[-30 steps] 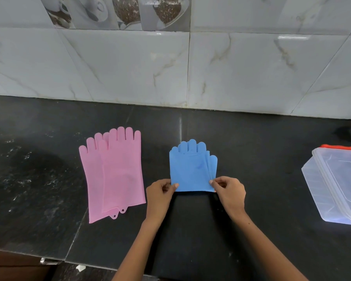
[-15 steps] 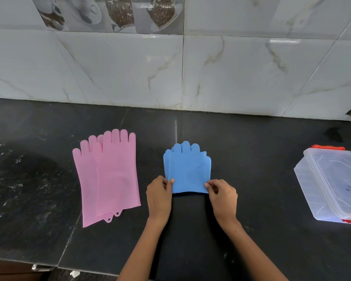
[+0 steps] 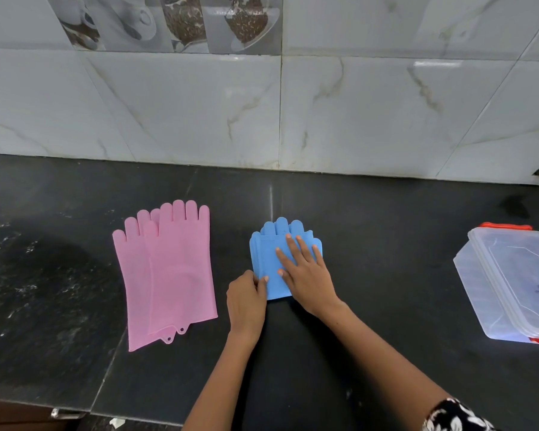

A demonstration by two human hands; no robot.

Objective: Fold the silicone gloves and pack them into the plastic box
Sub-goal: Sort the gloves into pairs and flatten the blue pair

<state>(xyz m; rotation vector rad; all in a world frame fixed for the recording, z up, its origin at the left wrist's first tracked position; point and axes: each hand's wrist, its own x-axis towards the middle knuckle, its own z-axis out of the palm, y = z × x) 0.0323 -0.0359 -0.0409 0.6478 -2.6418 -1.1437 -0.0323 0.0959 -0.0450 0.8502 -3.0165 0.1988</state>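
The right hand (image 3: 308,275) has left the near corner it was pinching a moment ago and is now lying flat on top of the folded blue gloves (image 3: 269,259), fingers straight and spread, pressing the stack down onto the black counter (image 3: 371,259). The left hand (image 3: 246,301) is staying at the near left corner, its fingers curled and its thumb pinching the blue edge. A patterned black-and-white sleeve (image 3: 455,415) is showing at the bottom right, nearest the camera. Going further out, the blue gloves are sitting folded short at the middle of the counter, their fingertips pointing toward the wall and poking out beyond the right hand. Well to the left, the pink gloves (image 3: 168,269) are lying full length and unfolded, one overlapping the other, cuffs toward the counter edge. Far right, well apart from the hands, the plastic box (image 3: 507,284) is resting with its clear lid on and orange clips showing. Behind everything, the marbled tile wall (image 3: 355,104) is running along the back.
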